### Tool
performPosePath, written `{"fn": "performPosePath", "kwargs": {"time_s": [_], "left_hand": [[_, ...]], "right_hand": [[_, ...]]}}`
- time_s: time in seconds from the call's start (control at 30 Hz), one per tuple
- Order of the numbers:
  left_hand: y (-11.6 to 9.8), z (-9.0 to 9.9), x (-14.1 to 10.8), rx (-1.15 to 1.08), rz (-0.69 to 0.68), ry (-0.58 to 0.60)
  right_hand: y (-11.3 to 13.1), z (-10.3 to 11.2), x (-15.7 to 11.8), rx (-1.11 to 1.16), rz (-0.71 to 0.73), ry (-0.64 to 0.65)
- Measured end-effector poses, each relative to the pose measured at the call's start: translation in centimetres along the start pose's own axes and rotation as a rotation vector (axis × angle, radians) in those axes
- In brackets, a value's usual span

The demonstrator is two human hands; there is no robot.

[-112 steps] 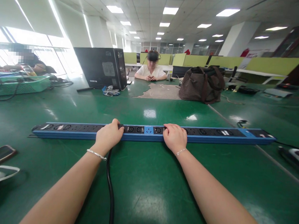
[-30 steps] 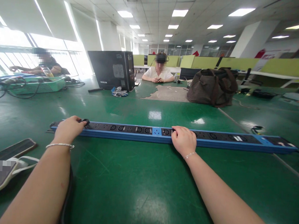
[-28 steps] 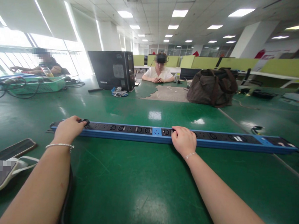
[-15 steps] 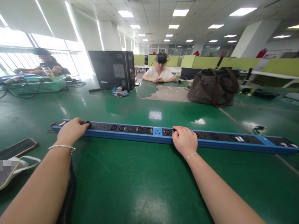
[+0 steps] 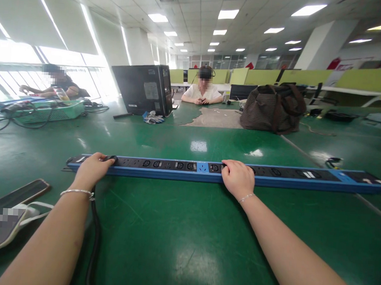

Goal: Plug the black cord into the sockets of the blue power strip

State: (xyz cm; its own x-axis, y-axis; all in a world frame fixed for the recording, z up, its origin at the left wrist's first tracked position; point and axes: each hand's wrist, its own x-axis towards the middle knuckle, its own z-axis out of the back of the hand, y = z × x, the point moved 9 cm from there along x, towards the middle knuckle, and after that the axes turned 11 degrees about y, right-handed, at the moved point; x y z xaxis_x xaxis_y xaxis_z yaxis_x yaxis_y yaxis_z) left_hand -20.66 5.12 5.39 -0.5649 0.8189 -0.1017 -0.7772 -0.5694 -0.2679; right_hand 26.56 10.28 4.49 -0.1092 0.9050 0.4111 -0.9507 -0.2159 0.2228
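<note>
A long blue-and-black power strip (image 5: 163, 174) lies across the green table in front of me, its sockets facing up. At its left part, my left hand (image 5: 93, 169) is closed around a black plug (image 5: 111, 159) that sits at the strip's top face. Whether the plug is fully in a socket is hidden by my fingers. A thick black cable (image 5: 95, 239) runs from under my left wrist towards me. Right of the strip's middle, my right hand (image 5: 239, 178) is closed over the strip, fingers on the top and far side; its fingertips are partly hidden.
At the left edge lie a phone (image 5: 18, 197) and a white-strapped pouch-like thing (image 5: 27, 214). Farther back are a green basket (image 5: 51, 112) with cables, a black computer case (image 5: 138, 91), gloves (image 5: 153, 117) and a brown bag (image 5: 270, 108). Two people sit beyond.
The strip and both hands appear slightly farther right in the view. More of the black cable shows beside my left forearm. Both hands keep their hold.
</note>
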Motion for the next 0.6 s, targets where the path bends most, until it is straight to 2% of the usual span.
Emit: {"fn": "performPosePath", "kwargs": {"time_s": [0.4, 0.6], "left_hand": [[-0.19, 0.32, 0.27, 0.021, -0.038, -0.027], [0.13, -0.05, 0.61, 0.003, -0.017, 0.004]], "right_hand": [[0.0, 0.01, -0.01, 0.001, 0.002, -0.004], [-0.01, -0.02, 0.02, -0.006, -0.003, 0.0]]}}
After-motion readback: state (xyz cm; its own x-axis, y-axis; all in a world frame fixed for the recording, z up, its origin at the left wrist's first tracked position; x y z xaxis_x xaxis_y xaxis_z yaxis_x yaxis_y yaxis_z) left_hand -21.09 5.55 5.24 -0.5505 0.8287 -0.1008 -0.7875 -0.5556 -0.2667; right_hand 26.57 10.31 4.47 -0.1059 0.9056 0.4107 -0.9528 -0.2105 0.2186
